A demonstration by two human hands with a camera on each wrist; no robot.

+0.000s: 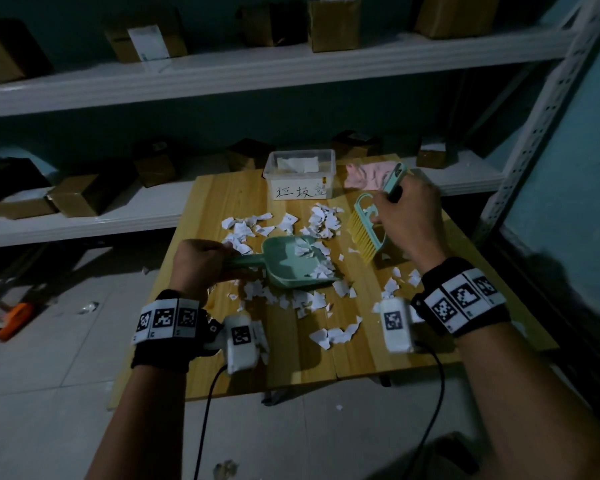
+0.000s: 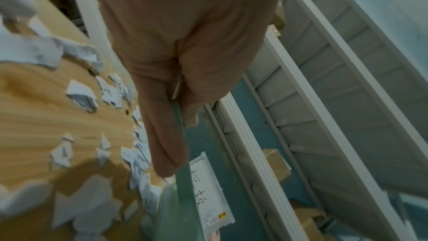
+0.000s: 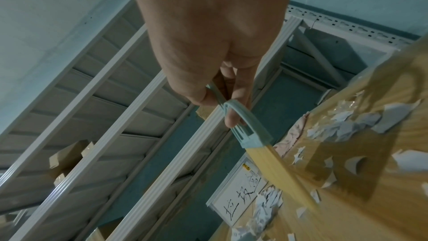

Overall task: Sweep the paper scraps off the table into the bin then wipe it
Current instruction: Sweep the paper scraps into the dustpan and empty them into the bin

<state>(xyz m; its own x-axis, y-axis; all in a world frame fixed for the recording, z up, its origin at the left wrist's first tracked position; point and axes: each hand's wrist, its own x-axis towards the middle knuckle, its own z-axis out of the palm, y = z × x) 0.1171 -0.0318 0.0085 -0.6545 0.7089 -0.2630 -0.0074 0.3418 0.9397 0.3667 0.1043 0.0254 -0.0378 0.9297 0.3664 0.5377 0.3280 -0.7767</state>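
Observation:
White paper scraps (image 1: 312, 299) lie scattered over the wooden table (image 1: 291, 362). My left hand (image 1: 201, 261) grips the handle of a green dustpan (image 1: 291, 265) at the table's middle; a few scraps sit in its scoop. My right hand (image 1: 406, 216) holds the handle of a small brush (image 1: 368, 233) with yellow bristles, just right of the dustpan, bristles down on the table. A clear plastic bin (image 1: 300, 174) with a handwritten label stands at the table's far edge. In the wrist views, fingers curl round the dustpan handle (image 2: 183, 135) and the brush handle (image 3: 241, 122).
A pink cloth (image 1: 364, 174) lies at the far right corner beside the bin. White shelves (image 1: 222, 74) with cardboard boxes run behind the table. An orange tool (image 1: 14, 320) lies on the tiled floor at left. Cables hang from both wrists.

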